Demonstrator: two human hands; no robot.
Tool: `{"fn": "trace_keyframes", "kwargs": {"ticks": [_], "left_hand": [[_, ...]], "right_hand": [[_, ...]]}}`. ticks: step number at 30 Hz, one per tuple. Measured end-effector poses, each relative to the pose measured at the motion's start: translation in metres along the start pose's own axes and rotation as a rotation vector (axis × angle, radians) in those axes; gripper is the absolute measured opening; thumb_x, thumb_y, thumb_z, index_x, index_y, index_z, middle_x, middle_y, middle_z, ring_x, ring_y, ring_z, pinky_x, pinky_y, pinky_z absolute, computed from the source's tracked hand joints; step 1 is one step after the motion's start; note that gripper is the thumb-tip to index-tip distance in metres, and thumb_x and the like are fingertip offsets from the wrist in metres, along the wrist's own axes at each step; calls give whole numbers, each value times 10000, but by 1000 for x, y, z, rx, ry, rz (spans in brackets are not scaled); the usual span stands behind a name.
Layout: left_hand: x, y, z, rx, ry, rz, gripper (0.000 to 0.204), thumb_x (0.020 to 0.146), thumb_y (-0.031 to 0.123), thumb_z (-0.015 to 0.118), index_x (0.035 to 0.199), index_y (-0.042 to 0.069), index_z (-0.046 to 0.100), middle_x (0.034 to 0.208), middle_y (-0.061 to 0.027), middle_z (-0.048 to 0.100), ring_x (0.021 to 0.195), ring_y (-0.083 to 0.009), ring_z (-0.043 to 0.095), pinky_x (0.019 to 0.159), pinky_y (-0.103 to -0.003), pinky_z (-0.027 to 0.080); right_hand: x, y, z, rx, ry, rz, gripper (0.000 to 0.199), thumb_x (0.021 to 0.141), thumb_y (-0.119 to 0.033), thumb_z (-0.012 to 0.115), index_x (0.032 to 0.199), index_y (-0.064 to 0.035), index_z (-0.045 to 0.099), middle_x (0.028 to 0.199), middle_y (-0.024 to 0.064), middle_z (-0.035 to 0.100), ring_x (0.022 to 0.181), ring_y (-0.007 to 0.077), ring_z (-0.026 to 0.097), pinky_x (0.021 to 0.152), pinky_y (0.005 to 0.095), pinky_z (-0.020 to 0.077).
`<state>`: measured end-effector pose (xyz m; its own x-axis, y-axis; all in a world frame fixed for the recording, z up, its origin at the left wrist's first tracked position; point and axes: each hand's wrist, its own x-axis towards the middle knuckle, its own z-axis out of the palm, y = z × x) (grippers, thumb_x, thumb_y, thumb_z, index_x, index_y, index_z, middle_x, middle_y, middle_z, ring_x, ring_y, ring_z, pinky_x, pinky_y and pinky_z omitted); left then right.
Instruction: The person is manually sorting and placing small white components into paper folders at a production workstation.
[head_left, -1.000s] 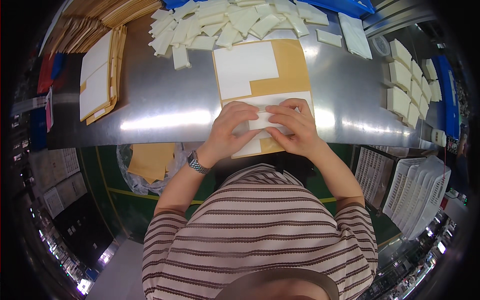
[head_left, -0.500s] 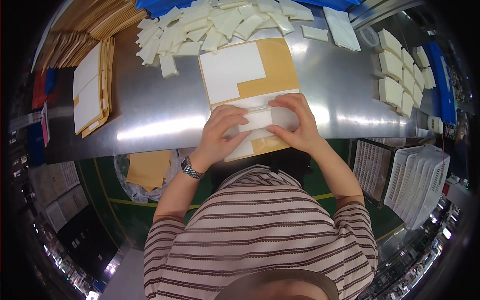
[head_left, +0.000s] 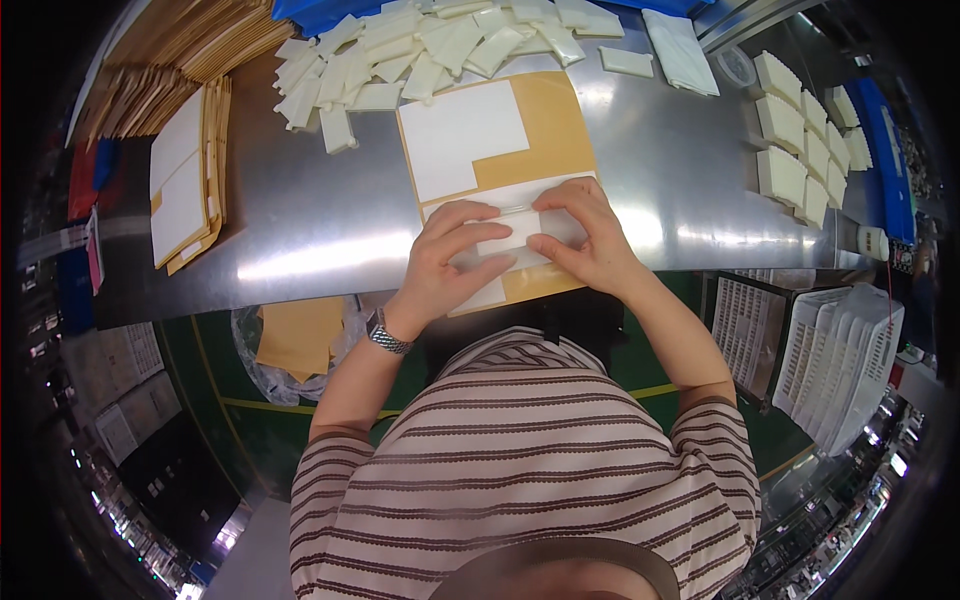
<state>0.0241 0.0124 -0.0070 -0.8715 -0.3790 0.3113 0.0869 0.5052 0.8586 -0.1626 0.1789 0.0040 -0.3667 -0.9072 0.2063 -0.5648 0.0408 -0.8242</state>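
Observation:
A small white packet (head_left: 521, 230) lies between my two hands, on a tan cardboard sheet (head_left: 555, 118) with white panels. My left hand (head_left: 450, 255) grips its left side, with fingers reaching over its upper face and the thumb below. At the other end, my right hand (head_left: 585, 235) pinches the packet between curled fingers and thumb. A clear, shiny strip shows along its far edge. The sheet lies flat on the metal table and reaches to the near edge; my hands hide part of its lower half.
Beyond the sheet is a heap of white packets (head_left: 440, 50), with a white bag (head_left: 680, 50) to its right. Folded cardboard (head_left: 185, 185) stands at left. White stacks (head_left: 783, 175) sit at right. Below the table are a plastic bag of tan sheets (head_left: 295, 340) and white crates (head_left: 835, 365).
My left fingers have slid a little further right over the packet. My right hand has shifted slightly left and up, and both hands still hold it.

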Motion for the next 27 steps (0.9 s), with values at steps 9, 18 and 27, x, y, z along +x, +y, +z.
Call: {"fn": "trace_keyframes", "kwargs": {"ticks": [9,18,27], "left_hand": [[3,0,-1,115,-60,-13,294,859,94,806,1149,142,804,1220,-67,697,1058,-228,616,918,-332,482],[6,3,-29,75,-338,3,315,969,108,671,1270,160,747,1346,-87,629,1231,-284,571,1087,-405,415],[10,-6,-26,117,-349,47,329,982,120,656,1299,176,727,1343,-80,626,1284,-308,551,1229,-511,307]], "right_hand": [[14,7,6,72,8,29,179,934,-94,722,1101,-45,683,1188,87,681,1131,261,588,955,359,503],[38,0,-11,-176,-283,38,206,950,-134,712,1140,-58,690,1179,107,678,1093,290,607,864,388,538],[107,38,22,-477,100,-336,290,937,-108,692,1223,-76,654,1148,123,705,1003,310,649,903,379,515]]}}
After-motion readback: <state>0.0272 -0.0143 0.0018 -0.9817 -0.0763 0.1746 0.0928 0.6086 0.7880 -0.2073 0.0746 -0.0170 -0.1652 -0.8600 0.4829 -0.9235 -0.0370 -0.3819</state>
